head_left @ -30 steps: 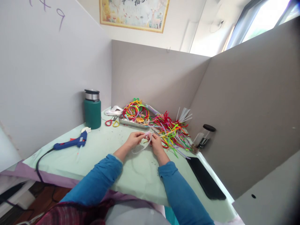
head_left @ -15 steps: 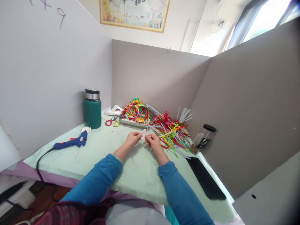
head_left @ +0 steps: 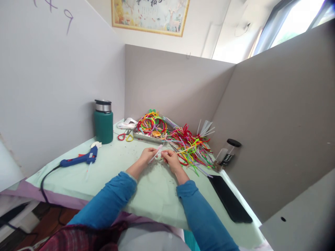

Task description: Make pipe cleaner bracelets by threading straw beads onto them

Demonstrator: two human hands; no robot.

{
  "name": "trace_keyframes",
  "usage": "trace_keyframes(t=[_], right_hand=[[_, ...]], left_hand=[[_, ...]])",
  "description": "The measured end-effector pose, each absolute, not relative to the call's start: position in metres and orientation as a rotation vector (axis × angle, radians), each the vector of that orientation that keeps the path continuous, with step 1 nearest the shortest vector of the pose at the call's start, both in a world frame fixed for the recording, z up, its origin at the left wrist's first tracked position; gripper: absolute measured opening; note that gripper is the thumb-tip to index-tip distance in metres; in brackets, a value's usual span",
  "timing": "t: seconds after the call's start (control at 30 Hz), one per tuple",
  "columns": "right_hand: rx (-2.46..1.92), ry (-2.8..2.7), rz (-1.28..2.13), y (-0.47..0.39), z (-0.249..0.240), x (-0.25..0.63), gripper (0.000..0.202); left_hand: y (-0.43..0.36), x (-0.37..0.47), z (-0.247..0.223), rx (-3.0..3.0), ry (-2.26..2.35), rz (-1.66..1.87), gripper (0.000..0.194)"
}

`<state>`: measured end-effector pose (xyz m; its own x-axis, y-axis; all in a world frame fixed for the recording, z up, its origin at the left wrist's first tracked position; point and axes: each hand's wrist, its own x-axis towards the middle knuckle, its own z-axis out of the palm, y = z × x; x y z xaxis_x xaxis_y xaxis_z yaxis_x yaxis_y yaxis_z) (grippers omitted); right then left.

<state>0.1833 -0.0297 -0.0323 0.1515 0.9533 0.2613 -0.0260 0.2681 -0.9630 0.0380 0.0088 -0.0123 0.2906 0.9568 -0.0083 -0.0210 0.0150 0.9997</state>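
Note:
Over the middle of the table, my left hand is closed in a pinch on a pale pink pipe cleaner, which slants across its fingertips. Close beside it, my right hand is pinched too, its fingertips at the pink piece; whether it grips a separate end is too small to make out. Just beyond both hands lies a heap of coloured pipe cleaners, in red, green, yellow and lilac. Left of the heap, a metal tray holds more bent, looped ones.
A blue glue gun with a cord lies at the left, near a green bottle. Scissors with red and yellow handles lie by the tray. At the right are a black flat case and a clear jar. Grey partitions enclose the table.
The pale pink pipe cleaner now shows as a longer strip slanting down across my left fingers. Both hands stay in nearly the same place.

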Motion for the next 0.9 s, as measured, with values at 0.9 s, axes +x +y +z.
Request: trace_keyframes(t=[0.9], right_hand=[[-1.061, -1.191, 0.933, -0.024, -0.038, 0.184, 0.026]], left_hand=[[0.013, 0.039, -0.022, 1.535, 1.125, 0.804, 0.026]])
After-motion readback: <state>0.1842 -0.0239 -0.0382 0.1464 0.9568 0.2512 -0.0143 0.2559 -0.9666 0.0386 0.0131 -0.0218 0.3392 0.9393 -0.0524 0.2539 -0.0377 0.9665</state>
